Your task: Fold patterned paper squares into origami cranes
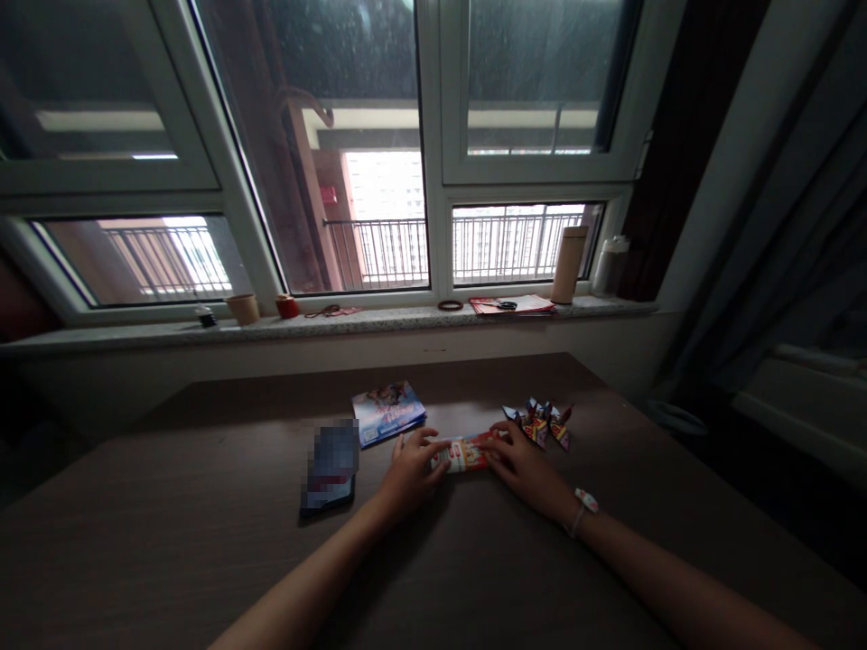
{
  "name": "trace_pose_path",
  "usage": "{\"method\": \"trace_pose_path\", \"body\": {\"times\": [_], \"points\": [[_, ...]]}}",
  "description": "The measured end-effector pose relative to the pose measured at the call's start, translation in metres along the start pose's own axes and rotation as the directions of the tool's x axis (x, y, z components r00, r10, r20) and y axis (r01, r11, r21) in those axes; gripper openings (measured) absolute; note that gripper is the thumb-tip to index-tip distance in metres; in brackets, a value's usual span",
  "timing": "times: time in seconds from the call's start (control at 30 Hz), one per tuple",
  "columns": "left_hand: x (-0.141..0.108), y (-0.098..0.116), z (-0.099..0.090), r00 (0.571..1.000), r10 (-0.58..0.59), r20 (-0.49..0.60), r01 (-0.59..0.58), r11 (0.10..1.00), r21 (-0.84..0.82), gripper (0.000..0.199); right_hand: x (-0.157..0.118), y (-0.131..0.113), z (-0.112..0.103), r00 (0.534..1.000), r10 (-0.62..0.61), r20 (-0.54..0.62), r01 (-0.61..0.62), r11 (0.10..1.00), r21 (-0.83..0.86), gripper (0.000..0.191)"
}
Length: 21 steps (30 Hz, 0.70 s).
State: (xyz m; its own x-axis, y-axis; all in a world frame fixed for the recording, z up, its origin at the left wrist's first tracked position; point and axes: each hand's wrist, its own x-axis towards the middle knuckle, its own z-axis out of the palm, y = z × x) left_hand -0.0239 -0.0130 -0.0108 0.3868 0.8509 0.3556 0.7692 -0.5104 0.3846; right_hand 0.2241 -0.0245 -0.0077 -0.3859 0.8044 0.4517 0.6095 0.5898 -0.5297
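Observation:
A narrow strip of colourful folded paper (466, 453), red, white and yellow, lies on the table between my hands. My left hand (414, 468) grips its left end, thumb at the near edge and index finger at the far edge. At the right end, the thumb and fingers of my right hand (515, 459) are closed on the paper. Just beyond my right hand sit several folded paper pieces (542, 422) with pointed tips. A stack of printed paper sheets (388, 412) lies beyond my left hand.
A dark phone-like object (330, 469), partly blurred, lies left on the brown table (203, 506). Along the windowsill (379, 320) stand a paper cup (243, 310), a red spool-like item (287, 307), scissors (505, 306) on red papers, a tan bottle (569, 264) and a white bottle (610, 264).

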Motion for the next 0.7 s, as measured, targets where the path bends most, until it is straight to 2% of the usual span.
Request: {"method": "trace_pose_path", "body": {"times": [0.27,0.7], "points": [[-0.003,0.005,0.0,0.996,-0.016,0.083,0.013,0.999,0.039,0.03,-0.001,0.006,0.002,0.998,-0.041,0.048,0.045,0.995,-0.091,0.026],[-0.004,0.016,-0.008,0.996,-0.002,0.086,-0.007,0.994,0.105,0.027,0.0,0.0,-0.003,0.996,-0.049,0.068,0.058,0.989,-0.139,0.027]]}}
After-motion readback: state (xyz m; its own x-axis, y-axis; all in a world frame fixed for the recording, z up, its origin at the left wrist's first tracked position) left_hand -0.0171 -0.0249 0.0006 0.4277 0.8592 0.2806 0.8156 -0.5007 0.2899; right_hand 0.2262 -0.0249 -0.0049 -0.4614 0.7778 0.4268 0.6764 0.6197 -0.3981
